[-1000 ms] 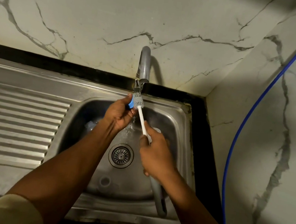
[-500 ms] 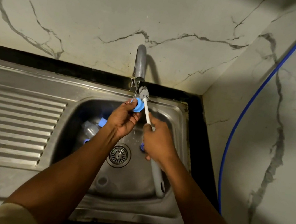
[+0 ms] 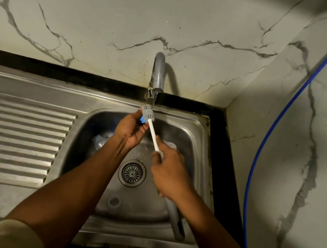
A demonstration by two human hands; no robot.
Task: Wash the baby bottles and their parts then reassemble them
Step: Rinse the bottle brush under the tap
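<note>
My left hand (image 3: 131, 131) grips a small blue bottle part (image 3: 142, 119) under the grey tap (image 3: 158, 75), most of it hidden by my fingers. My right hand (image 3: 169, 173) holds the bottle brush (image 3: 153, 134) by its white stem, and the grey bristle head (image 3: 147, 114) lies against the blue part. The brush's grey handle sticks out below my wrist. A clear baby bottle (image 3: 100, 140) lies in the steel sink (image 3: 197, 147) behind my left forearm, and a pale part (image 3: 171, 144) shows just beyond my right hand.
The drain strainer (image 3: 132, 173) sits in the basin floor between my arms. A ribbed draining board (image 3: 17, 138) lies to the left. Marble wall stands behind and to the right, with a blue hose (image 3: 285, 110) running down the right wall.
The brush head has come back down against the blue part, which was more exposed half a second ago. Both hands stay under the tap.
</note>
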